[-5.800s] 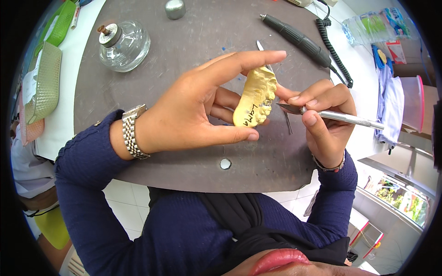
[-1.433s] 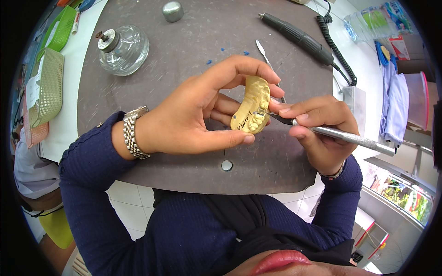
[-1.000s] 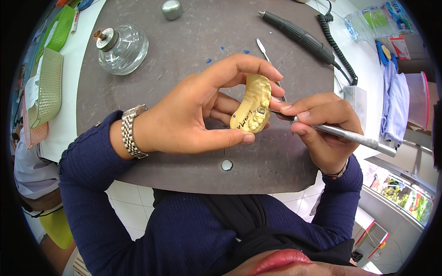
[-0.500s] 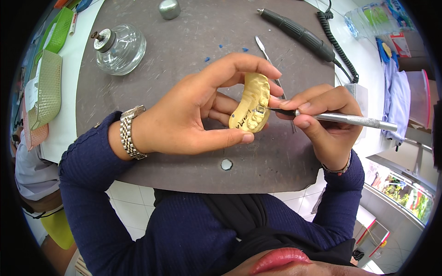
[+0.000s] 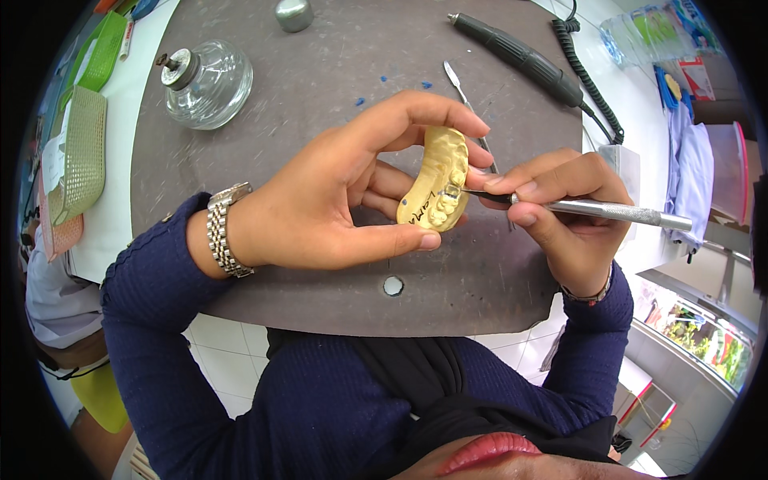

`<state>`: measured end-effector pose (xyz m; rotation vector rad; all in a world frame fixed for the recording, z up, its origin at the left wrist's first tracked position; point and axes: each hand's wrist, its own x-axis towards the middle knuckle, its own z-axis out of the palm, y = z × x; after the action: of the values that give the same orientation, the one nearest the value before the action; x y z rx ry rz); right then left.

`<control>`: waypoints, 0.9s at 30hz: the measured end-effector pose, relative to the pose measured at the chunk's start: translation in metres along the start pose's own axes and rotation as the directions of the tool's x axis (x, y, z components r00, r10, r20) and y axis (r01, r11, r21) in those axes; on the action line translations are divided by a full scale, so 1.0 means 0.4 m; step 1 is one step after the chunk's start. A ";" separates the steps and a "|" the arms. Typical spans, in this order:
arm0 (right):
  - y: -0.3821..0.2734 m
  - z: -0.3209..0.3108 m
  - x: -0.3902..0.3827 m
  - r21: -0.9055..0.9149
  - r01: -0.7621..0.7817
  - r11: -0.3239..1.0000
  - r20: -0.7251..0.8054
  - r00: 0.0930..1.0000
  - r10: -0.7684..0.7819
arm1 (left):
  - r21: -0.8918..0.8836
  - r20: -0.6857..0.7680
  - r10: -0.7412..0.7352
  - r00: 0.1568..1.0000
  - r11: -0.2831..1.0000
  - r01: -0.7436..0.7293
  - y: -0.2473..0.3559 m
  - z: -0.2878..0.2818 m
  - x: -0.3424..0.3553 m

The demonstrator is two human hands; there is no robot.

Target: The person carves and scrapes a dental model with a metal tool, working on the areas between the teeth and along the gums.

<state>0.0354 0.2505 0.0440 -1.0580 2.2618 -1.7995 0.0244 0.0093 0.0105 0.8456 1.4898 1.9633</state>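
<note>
My left hand (image 5: pixel 336 200) grips a yellow plaster dental cast (image 5: pixel 436 188) between thumb and fingers, holding it above the grey work mat (image 5: pixel 320 96). Dark handwriting shows on the cast's side. My right hand (image 5: pixel 560 216) pinches a slim metal carving instrument (image 5: pixel 608 210) like a pen. Its fine tip touches a small grey spot on the teeth of the cast. A metal watch sits on my left wrist.
A glass spirit lamp (image 5: pixel 204 84) stands at the mat's back left, a metal cap (image 5: pixel 294 14) behind it. A black rotary handpiece (image 5: pixel 516 56) with coiled cord lies at back right, a thin spatula (image 5: pixel 462 96) beside it. Green mesh trays (image 5: pixel 80 152) sit at left.
The cast and both hands have stayed nearly in place over the last second. The instrument's handle has swung slightly upward while its tip stays on the cast.
</note>
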 end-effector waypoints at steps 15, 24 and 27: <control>-0.002 -0.005 0.001 -0.056 0.030 0.998 0.015 0.999 -0.029 | 0.034 0.006 0.039 0.999 0.999 -0.039 -0.002 0.002 0.002; -0.005 0.005 -0.004 -0.025 -0.008 1.000 -0.046 0.999 0.007 | 0.071 0.008 0.059 0.998 0.996 -0.059 -0.001 0.001 0.003; -0.005 0.003 -0.005 -0.015 -0.004 1.000 -0.032 0.999 0.004 | 0.075 0.010 0.070 0.998 0.995 -0.070 -0.002 0.001 0.004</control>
<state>0.0382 0.2504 0.0447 -1.0333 2.2978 -1.8138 0.0237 0.0110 0.0102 0.9482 1.5577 1.9623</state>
